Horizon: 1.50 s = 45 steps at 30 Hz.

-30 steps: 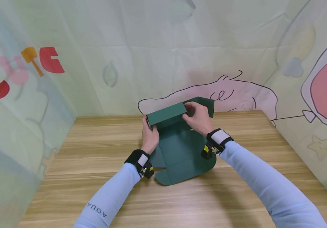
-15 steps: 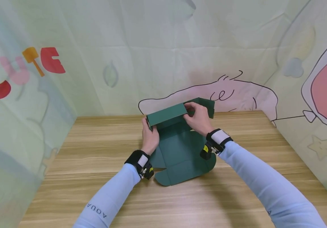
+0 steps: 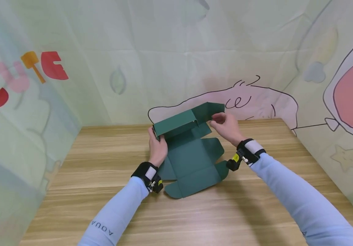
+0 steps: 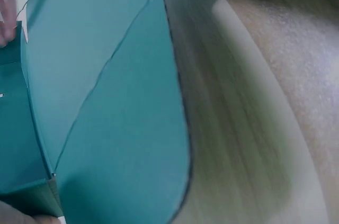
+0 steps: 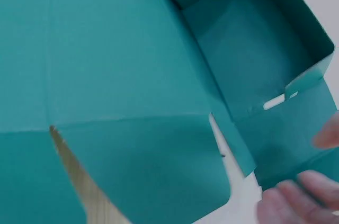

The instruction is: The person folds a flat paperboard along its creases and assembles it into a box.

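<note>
A green cardboard box (image 3: 192, 155), partly folded, stands on the table with its lid panel lying toward me. Its far part is raised into a shallow tray, seen from inside in the right wrist view. My left hand (image 3: 158, 147) grips the left end of that raised part, thumb on the near side. To the right, my right hand (image 3: 227, 128) is beside the side flap (image 3: 208, 111), which sticks out unfolded. In the right wrist view its fingers (image 5: 318, 189) and thumb are apart with nothing between them; whether they touch the flap I cannot tell.
The wood-grain table (image 3: 109, 198) reaches to a printed cloth backdrop (image 3: 170, 51) behind and at both sides. Small flaps (image 3: 213, 148) of the box spread out on the right. Each wrist bears a strapped camera.
My right hand has let go of the raised part's right end and moved right, uncovering the corner and the side flap. The box has shifted slightly left with my left hand.
</note>
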Motion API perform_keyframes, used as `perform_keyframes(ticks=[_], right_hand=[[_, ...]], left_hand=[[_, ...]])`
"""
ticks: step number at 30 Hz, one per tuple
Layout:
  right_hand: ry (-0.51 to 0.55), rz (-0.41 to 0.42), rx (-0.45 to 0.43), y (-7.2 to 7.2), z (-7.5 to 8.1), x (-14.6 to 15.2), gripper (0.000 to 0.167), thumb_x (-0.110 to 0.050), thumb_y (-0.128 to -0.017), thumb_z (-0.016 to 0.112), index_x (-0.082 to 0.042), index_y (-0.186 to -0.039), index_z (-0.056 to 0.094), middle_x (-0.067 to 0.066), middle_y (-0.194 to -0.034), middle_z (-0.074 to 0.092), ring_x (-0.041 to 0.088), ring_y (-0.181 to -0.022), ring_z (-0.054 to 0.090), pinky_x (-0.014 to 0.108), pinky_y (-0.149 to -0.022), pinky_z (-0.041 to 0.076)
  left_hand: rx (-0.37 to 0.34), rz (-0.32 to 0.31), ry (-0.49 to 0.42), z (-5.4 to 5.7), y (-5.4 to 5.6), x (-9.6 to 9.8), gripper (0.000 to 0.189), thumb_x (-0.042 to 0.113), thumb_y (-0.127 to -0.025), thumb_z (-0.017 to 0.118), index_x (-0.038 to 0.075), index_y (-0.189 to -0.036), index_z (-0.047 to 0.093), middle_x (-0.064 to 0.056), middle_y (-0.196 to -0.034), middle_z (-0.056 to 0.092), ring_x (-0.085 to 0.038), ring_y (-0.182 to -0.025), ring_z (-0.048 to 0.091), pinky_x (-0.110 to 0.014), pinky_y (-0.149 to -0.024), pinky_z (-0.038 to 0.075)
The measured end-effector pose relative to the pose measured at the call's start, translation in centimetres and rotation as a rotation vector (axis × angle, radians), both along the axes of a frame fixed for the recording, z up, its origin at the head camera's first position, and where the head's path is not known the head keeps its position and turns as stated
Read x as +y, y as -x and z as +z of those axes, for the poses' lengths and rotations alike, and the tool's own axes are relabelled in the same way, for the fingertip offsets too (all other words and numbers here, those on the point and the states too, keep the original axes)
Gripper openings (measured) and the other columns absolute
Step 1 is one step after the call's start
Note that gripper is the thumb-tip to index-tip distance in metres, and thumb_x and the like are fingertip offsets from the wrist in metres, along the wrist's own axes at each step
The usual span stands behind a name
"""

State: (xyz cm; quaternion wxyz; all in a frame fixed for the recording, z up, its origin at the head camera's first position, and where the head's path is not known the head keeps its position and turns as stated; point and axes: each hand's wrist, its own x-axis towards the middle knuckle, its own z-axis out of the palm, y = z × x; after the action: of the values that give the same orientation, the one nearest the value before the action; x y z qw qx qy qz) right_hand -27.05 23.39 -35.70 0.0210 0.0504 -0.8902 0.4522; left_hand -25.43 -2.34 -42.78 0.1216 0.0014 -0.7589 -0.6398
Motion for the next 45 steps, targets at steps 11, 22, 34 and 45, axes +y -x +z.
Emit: perform_keyframes(ticks=[11,22,34,45], right_hand=[[-0.016,-0.003,-0.245,0.5,-1.0,0.5,0.051,-0.023,-0.100,0.056,0.009,-0.138,0.049,0.029,-0.138,0.053,0.038,-0.114,0.060,0.049,-0.104,0.052],[-0.072,-0.033,-0.194,0.5,-1.4,-1.3,0.044,-0.021,-0.098,0.062,0.008,-0.131,0.056,0.026,-0.121,0.063,0.035,-0.104,0.068,0.048,-0.096,0.057],[-0.162,0.024,-0.005,-0.3,-1.7,-3.1,0.041,-0.011,-0.096,0.063,0.006,-0.133,0.057,0.026,-0.129,0.064,0.040,-0.113,0.065,0.053,-0.099,0.055],[-0.228,0.074,0.161,-0.6,-2.0,-3.8,0.033,-0.003,-0.095,0.061,0.012,-0.124,0.064,0.029,-0.122,0.066,0.041,-0.109,0.069,0.051,-0.092,0.057]], left_hand=[[0.017,-0.002,0.008,0.2,0.0,0.5,0.036,0.012,-0.108,0.037,0.010,-0.143,0.032,-0.018,-0.153,0.043,-0.030,-0.147,0.038,-0.050,-0.122,0.030],[0.004,-0.034,0.024,0.3,-0.2,0.6,0.037,0.012,-0.108,0.036,0.012,-0.144,0.031,-0.017,-0.156,0.041,-0.029,-0.148,0.036,-0.051,-0.122,0.030],[0.009,-0.012,0.030,0.3,-0.2,0.8,0.036,0.011,-0.107,0.038,0.011,-0.143,0.032,-0.018,-0.154,0.042,-0.030,-0.147,0.037,-0.052,-0.122,0.030],[-0.019,-0.022,0.009,0.4,-0.5,0.8,0.035,0.015,-0.109,0.036,0.012,-0.143,0.030,-0.018,-0.153,0.043,-0.030,-0.145,0.040,-0.051,-0.120,0.033]])
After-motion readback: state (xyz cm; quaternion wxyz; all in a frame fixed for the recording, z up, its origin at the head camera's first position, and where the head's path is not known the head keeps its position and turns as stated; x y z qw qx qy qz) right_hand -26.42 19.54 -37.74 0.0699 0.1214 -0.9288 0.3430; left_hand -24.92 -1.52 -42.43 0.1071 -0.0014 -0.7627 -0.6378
